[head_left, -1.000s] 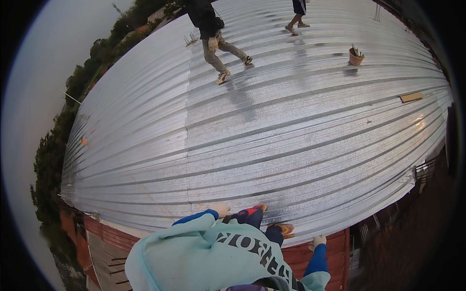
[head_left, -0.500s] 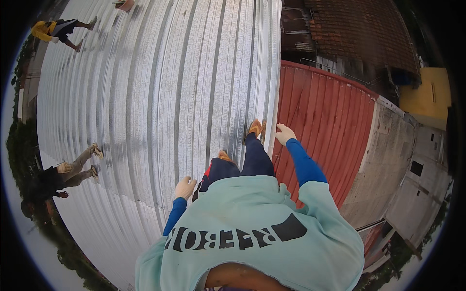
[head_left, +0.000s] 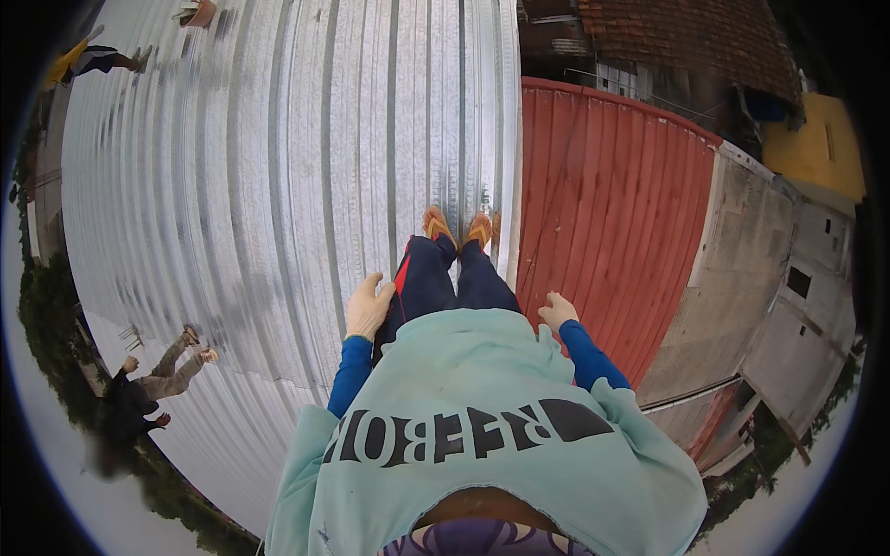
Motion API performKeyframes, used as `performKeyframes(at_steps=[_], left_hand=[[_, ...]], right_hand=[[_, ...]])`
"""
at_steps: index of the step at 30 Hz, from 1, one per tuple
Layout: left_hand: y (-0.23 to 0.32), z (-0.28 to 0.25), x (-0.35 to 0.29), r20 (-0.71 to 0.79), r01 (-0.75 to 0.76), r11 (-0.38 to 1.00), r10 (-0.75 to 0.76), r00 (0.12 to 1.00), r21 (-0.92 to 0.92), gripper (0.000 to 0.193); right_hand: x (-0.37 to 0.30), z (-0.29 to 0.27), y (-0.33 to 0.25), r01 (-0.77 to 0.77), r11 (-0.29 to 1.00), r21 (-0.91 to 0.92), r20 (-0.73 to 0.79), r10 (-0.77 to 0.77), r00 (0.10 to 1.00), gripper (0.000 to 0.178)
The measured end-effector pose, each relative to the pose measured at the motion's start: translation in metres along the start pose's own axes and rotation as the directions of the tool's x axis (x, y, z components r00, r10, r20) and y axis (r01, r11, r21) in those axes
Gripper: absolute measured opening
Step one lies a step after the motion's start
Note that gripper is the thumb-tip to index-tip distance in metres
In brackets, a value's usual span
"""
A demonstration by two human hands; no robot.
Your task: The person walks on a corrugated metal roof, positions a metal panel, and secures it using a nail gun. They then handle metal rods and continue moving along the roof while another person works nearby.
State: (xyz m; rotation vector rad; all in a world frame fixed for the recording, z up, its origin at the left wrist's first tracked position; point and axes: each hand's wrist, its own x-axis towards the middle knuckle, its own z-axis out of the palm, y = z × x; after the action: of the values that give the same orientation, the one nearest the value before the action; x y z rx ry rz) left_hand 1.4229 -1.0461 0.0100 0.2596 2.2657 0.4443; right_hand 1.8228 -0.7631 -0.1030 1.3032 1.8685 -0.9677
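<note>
Silver corrugated metal roof (head_left: 278, 185) beside red roof (head_left: 603, 204), outdoors.

Two other people (head_left: 139, 394) (head_left: 88, 60) stand on the silver roof — beside it a red roof (head_left: 612, 213), beyond that a yellow building (head_left: 816, 144).

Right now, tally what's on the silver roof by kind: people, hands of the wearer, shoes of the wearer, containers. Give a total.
Other people: 2, one at the lower left, one at the top left
Wearer's hands: 2, left hand, right hand, both empty
Wearer's orange shoes: 2
Containers: 1, a bucket at the top edge
Total: 7
</note>
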Motion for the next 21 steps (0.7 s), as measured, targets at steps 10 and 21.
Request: performKeyframes(at_steps=[10,21], left_hand=[[-0.069,-0.009,0.032,0.057,0.062,0.998,-0.063,0.996,0.009,0.064],[-0.050,-0.043,0.087,0.016,0.011,0.998,-0.012,1.000,0.054,0.063]], right_hand=[[-0.019,-0.090,-0.118,-0.007,0.986,0.169,-0.078,0.020,0.997,0.065],[0.011,-0.057,-0.069,0.088,0.993,0.074,-0.129,-0.078,0.989,0.060]])
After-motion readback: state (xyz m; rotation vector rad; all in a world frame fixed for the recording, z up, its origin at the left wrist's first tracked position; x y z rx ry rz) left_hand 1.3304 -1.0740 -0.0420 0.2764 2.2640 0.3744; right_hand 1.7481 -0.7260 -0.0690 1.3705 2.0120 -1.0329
